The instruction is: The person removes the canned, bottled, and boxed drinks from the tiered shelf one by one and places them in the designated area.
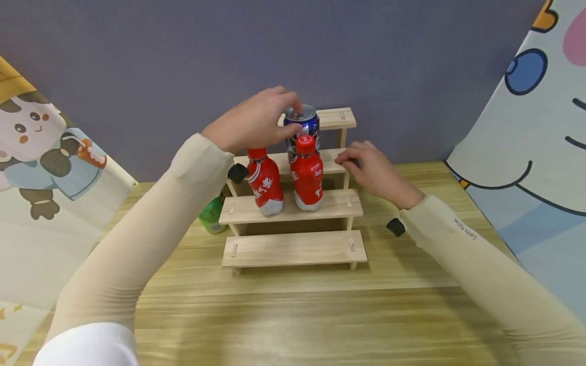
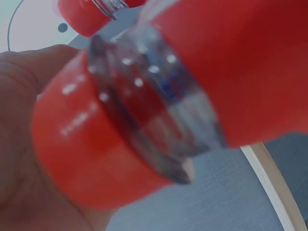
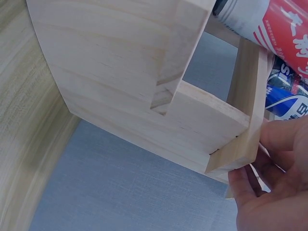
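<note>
A blue can (image 1: 313, 125) stands on the third step of a wooden tiered shelf (image 1: 293, 249). My left hand (image 1: 256, 119) holds this can at its top rim, thumb on the near side. Two red bottles, a left one (image 1: 265, 185) and a right one (image 1: 308, 175), are upright one step lower. In the left wrist view a red bottle cap (image 2: 91, 144) is close to the palm, and the can's grip is hidden. At the shelf's right end, my right hand (image 1: 373, 170) pinches the edge of the third step's board (image 3: 240, 149).
A green container (image 1: 212, 216), partly hidden by the left arm, is on the table (image 1: 293, 325) left of the shelf. Behind rises a grey-blue wall (image 1: 389, 61). Cartoon-printed panels flank the table on the left (image 1: 46, 152) and right (image 1: 540, 152).
</note>
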The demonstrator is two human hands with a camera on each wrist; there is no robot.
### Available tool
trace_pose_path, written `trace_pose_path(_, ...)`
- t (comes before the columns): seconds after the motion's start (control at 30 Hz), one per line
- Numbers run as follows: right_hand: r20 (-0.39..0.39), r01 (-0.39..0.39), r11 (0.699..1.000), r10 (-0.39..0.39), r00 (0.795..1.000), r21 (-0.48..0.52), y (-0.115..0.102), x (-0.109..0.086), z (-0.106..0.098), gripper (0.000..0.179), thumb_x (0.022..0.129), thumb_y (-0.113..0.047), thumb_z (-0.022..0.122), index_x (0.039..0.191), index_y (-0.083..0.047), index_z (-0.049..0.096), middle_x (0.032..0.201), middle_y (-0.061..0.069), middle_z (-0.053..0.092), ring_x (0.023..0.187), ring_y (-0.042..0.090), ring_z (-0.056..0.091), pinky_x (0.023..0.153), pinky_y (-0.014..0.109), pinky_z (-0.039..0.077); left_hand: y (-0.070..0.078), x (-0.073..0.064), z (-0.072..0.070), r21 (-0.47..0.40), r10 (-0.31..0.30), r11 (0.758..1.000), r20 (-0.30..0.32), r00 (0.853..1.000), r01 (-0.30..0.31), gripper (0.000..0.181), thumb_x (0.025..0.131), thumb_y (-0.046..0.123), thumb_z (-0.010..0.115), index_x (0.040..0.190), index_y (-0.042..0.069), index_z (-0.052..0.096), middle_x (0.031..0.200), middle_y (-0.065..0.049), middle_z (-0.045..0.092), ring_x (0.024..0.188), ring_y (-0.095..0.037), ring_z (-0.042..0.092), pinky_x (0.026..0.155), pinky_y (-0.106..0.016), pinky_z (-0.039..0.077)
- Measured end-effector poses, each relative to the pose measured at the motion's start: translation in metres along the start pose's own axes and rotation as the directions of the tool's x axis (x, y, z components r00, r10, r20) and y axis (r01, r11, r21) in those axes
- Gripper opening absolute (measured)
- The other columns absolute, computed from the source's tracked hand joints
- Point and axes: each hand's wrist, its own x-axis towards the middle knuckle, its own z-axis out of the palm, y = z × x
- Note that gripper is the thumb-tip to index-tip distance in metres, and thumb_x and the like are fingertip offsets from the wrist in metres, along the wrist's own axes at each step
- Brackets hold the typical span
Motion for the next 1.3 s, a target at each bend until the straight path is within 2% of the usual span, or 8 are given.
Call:
trace_pose_path(0.2,-0.001,-0.002,1.000,0.002,1.000,-0.002,0.0006,0.0003,0.0009,0.013,0.092,-0.005,0.060,0.101,-0.006,0.070,0.098,0.005,0.063,0.087,0.023,0.047,0.072,0.038,0.039,-0.0042,0.0034,0.0006,-0.051,0.046,0.998,-0.019,0.999,-0.047,0.030,0.097,0.035,0.050,0.117,0.012,0.054,0.110,-0.001,0.050,0.088,-0.019,0.048,0.071,-0.031,0.046)
trace_pose_path(0.3,0.000,-0.005,1.000,0.005,1.000,-0.002,0.0011,0.0001,0.0010,0.013,0.092,-0.005,0.060,0.102,-0.006,0.070,0.098,0.005,0.063,0.087,0.023,0.047,0.072,0.038,0.039,-0.0047,0.0041,0.0009,-0.056,0.055,0.997,-0.033,0.998,-0.057,0.024,0.098,0.031,0.049,0.110,0.012,0.055,0.103,-0.001,0.050,0.085,-0.019,0.047,0.068,-0.030,0.045)
trace_pose_path(0.47,-0.001,-0.008,1.000,0.008,1.000,-0.004,0.0016,-0.0001,0.0012,0.014,0.092,-0.005,0.060,0.102,-0.005,0.070,0.098,0.005,0.063,0.087,0.023,0.047,0.071,0.038,0.039,-0.0041,0.0048,0.0014,-0.045,0.034,0.998,-0.042,0.999,-0.036,0.024,0.098,0.033,0.050,0.106,0.011,0.055,0.100,-0.001,0.050,0.086,-0.020,0.046,0.066,-0.030,0.044)
trace_pose_path(0.6,-0.002,-0.008,1.000,0.008,1.000,-0.005,0.0006,-0.0004,0.0005,0.014,0.092,-0.005,0.060,0.103,-0.005,0.069,0.098,0.005,0.062,0.087,0.023,0.046,0.071,0.038,0.038,-0.0035,0.0046,0.0018,-0.052,0.004,0.999,-0.036,0.999,-0.006,0.026,0.096,0.036,0.053,0.103,0.011,0.054,0.097,-0.002,0.051,0.080,-0.020,0.047,0.061,-0.031,0.043)
trace_pose_path(0.73,-0.007,-0.007,1.000,0.007,1.000,0.001,-0.0004,-0.0008,-0.0004,0.014,0.092,-0.005,0.060,0.102,-0.005,0.069,0.098,0.005,0.062,0.087,0.023,0.046,0.072,0.038,0.038,-0.0019,0.0047,0.0020,-0.052,-0.041,0.998,-0.007,0.999,0.041,0.032,0.093,0.041,0.056,0.105,0.012,0.053,0.097,-0.003,0.052,0.074,-0.020,0.048,0.059,-0.031,0.043)
trace_pose_path(0.93,-0.008,-0.006,1.000,0.006,1.000,-0.003,0.0007,-0.0004,0.0002,0.014,0.093,-0.005,0.060,0.103,-0.005,0.069,0.099,0.005,0.062,0.087,0.023,0.046,0.072,0.038,0.039,0.0010,0.0068,0.0020,-0.058,-0.094,0.994,0.040,0.995,0.097,0.037,0.091,0.039,0.061,0.111,0.010,0.049,0.101,-0.002,0.053,0.080,-0.018,0.052,0.062,-0.029,0.047)
trace_pose_path(1.1,0.005,-0.024,1.000,0.024,1.000,0.000,0.0004,0.0001,0.0011,0.014,0.093,-0.006,0.060,0.103,-0.005,0.069,0.100,0.005,0.062,0.088,0.023,0.046,0.072,0.038,0.039,-0.0016,0.0076,0.0025,-0.057,-0.062,0.996,0.045,0.997,0.064,0.034,0.092,0.034,0.061,0.109,0.009,0.047,0.097,-0.004,0.053,0.076,-0.019,0.052,0.060,-0.029,0.046)
trace_pose_path(1.3,0.022,-0.037,0.999,0.037,0.999,-0.001,0.0017,0.0000,0.0009,0.015,0.093,-0.005,0.059,0.104,-0.005,0.069,0.101,0.006,0.062,0.089,0.023,0.045,0.073,0.038,0.039,-0.0088,0.0039,0.0057,-0.049,-0.015,0.999,-0.019,1.000,0.014,0.035,0.090,0.039,0.062,0.106,0.010,0.047,0.091,-0.006,0.050,0.072,-0.021,0.046,0.058,-0.031,0.041)
